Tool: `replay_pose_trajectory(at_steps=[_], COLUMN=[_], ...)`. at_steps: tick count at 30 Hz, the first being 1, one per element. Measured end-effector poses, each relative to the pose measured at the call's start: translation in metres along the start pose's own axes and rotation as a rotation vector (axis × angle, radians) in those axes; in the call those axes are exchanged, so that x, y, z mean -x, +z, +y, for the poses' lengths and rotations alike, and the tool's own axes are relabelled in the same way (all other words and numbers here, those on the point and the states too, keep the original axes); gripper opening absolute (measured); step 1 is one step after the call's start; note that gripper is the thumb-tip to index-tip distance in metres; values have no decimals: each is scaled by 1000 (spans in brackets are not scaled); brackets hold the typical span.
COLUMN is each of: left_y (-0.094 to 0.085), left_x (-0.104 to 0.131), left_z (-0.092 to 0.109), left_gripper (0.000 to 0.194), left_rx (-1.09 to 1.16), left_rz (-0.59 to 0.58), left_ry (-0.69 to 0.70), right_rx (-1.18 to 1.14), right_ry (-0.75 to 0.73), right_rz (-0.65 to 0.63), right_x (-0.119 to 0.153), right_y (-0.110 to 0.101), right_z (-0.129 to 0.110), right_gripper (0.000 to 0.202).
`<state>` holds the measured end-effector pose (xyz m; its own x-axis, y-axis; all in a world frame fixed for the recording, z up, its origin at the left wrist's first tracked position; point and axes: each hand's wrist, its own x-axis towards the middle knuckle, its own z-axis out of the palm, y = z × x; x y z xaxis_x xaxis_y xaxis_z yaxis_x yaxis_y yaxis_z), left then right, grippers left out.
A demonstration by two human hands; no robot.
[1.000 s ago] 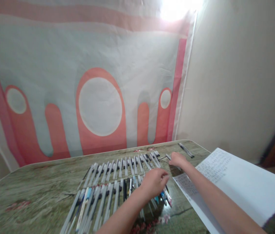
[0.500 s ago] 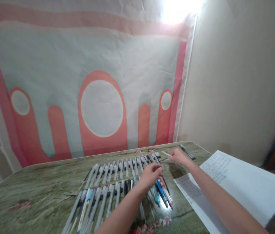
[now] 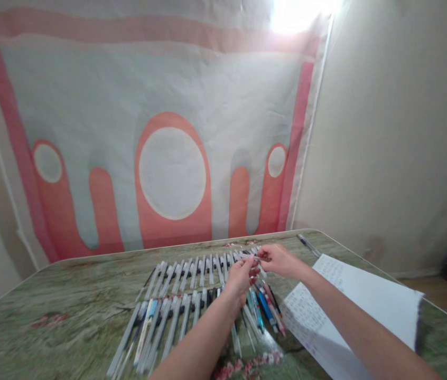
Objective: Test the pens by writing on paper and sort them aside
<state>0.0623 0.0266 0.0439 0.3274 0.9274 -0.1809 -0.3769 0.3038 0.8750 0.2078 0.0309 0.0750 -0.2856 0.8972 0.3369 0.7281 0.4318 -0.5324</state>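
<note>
My left hand [image 3: 240,278] and my right hand [image 3: 281,259] meet above the right end of the back row of pens. Pinched between the fingers of both is a slim pale pen [image 3: 252,257], mostly covered by the fingertips. The back row of clear pens with dark grips [image 3: 194,272] reaches leftward across the table. Closer to me lies a front row of pens [image 3: 170,327], partly behind my left forearm. Coloured pens, one of them a blue pen [image 3: 266,310], lie just below my hands.
Written-on paper sheets [image 3: 382,303] lie at the right, under my right forearm. A couple of dark pens [image 3: 308,245] rest near the far right edge of the marble-patterned table [image 3: 76,301]. Behind it hangs a printed cloth [image 3: 171,174].
My right hand has moved left with the pale pen and met my left hand, which has risen slightly. The view has shifted a little, and the papers lie differently under my right forearm.
</note>
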Motion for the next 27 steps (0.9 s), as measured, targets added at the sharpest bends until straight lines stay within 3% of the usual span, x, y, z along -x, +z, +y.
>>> replay_pose_trajectory(at_steps=[4, 7, 13, 27], left_y=[-3, -10, -30, -36], left_x=[-5, -12, -25, -28], left_z=[2, 9, 22, 20], left_gripper=[19, 9, 5, 6], left_rx=[87, 232, 372, 381], left_rz=[85, 211, 442, 476], left_ry=[5, 70, 197, 203], right_rx=[23, 1, 17, 2], right_ry=[11, 21, 43, 39], right_rz=[2, -25, 37, 23], right_x=[1, 1, -2, -1], right_y=[-2, -7, -16, -21], right_z=[-3, -1, 5, 4], right_gripper=[16, 20, 28, 26])
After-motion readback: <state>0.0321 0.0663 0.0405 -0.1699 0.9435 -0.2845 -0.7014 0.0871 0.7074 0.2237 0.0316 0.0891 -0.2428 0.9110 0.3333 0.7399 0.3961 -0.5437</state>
